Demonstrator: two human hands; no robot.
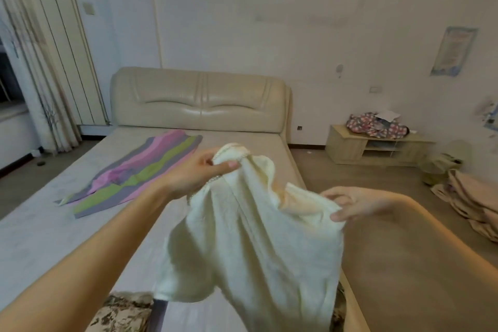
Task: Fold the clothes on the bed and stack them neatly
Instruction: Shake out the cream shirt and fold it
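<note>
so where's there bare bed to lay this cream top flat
The widest bare mattress lies left of the left hand, between the striped garment and the patterned cloth at the near edge. A narrower strip runs between the striped garment and the bed's right edge. The cream top, held by the right hand too, hides the near right part.

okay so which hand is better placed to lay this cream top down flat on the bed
Left, probably. The left hand grips the cream top above the bed; the right hand holds it out over the bed's edge, toward the floor.
</note>
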